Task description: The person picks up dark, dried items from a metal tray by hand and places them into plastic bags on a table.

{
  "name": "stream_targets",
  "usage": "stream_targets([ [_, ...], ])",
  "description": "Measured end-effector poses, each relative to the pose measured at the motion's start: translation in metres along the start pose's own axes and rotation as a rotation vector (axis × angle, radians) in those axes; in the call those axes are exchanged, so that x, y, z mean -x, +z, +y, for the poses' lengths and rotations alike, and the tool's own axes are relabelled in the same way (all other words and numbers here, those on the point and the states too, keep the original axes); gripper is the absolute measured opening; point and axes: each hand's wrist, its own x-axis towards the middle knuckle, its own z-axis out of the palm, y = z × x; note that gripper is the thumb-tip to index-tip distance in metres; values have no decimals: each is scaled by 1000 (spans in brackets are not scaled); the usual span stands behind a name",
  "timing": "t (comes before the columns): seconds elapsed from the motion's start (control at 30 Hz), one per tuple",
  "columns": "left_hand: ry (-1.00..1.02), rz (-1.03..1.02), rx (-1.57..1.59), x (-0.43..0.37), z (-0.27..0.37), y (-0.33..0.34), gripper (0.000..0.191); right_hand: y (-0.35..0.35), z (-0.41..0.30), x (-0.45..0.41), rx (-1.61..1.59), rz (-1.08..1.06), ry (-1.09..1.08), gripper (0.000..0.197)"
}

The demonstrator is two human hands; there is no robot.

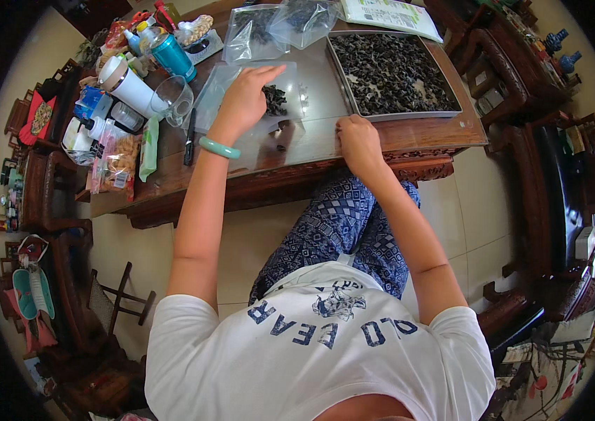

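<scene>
My left hand (247, 100), with a green bangle (219, 148) at its wrist, is over a clear plastic bag (208, 102) lying on the table; its fingers point right and partly hide the bag. Dark dried pieces, perhaps wood ear fungus, form a small pile (275, 101) beside the fingers. My right hand (359, 141) is curled at the table's near edge, just below the corner of a shallow tray (408, 117) spread with the same dark pieces; whether it holds anything is hidden. A loose dark bit (280, 149) lies on the glass top between my hands.
Two filled clear bags (255, 34) (302, 21) and a printed packet (392, 16) lie at the far edge. At left stand a glass mug (173, 100), a white tumbler (129, 87), a blue can (172, 57) and snack packs (118, 158). A black pen-like tool (190, 138) lies near the mug.
</scene>
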Motion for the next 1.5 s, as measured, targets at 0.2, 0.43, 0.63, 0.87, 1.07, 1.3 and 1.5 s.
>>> stream_targets([
  [0.2, -46, 6, 41, 20, 10, -11, 67, 9, -61, 5, -409, 45, -105, 21],
  [0.43, -25, 34, 39, 27, 12, -14, 66, 53, -73, 10, -194, 129, -173, 22],
  [0.63, -24, 52, 30, 26, 12, -10, 59, 53, -74, 12, -204, 109, -175, 22],
  [0.87, -51, 62, 66, 29, 19, -8, 63, 56, -82, 15, -285, 216, -100, 14],
  [1.07, -110, 100, 65, 38, 21, -6, 51, 58, -83, 15, -305, 189, -60, 11],
  [1.3, -148, 129, 38, 43, 34, -11, 50, 19, -76, 24, -403, 161, 11, 11],
  [1.5, -30, 36, -155, 25, 39, -31, 63, -11, -87, -39, -324, 374, -284, 15],
])
